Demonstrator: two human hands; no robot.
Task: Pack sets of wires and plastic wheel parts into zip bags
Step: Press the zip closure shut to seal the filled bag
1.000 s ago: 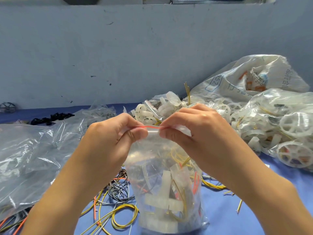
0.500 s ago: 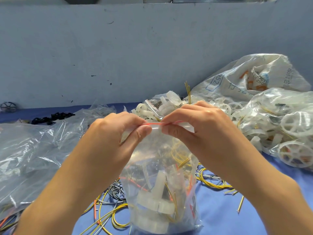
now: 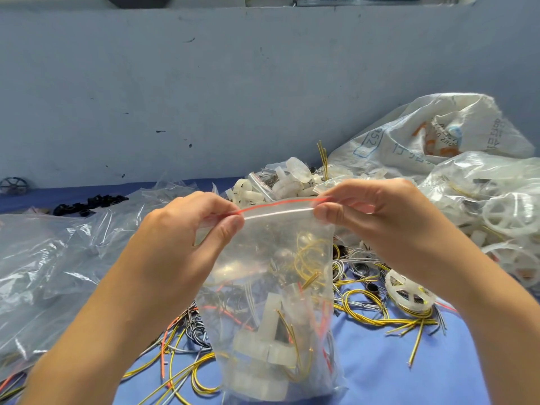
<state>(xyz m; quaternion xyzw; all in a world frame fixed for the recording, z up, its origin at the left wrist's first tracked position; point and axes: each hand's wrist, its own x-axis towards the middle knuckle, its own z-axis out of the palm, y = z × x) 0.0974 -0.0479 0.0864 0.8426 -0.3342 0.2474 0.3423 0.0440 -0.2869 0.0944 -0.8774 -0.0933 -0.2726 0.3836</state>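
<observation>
Fingers (image 3: 230, 229) of the left hand (image 3: 187, 232) pinch the zip bag (image 3: 277, 287) by its red-lined seal at the 9 o'clock end. The right hand (image 3: 377, 223) pinches the 3 o'clock end. The bag hangs upright at centre over the blue tabletop (image 3: 380, 375), holding white plastic parts (image 3: 263, 346) and yellow wires (image 3: 309, 258). Loose wires (image 3: 365, 305) lie at 4 o'clock. Filled bags (image 3: 496, 206) are heaped at 2 o'clock.

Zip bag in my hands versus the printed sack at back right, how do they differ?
The zip bag is clear, with wires and white parts inside; the printed sack is white with blue and orange print. The zip bag is held upright by the left hand and right hand pinching its top; the printed sack lies slumped. The zip bag has a red strip at its mouth; the printed sack shows none. Both are soft bags.
</observation>
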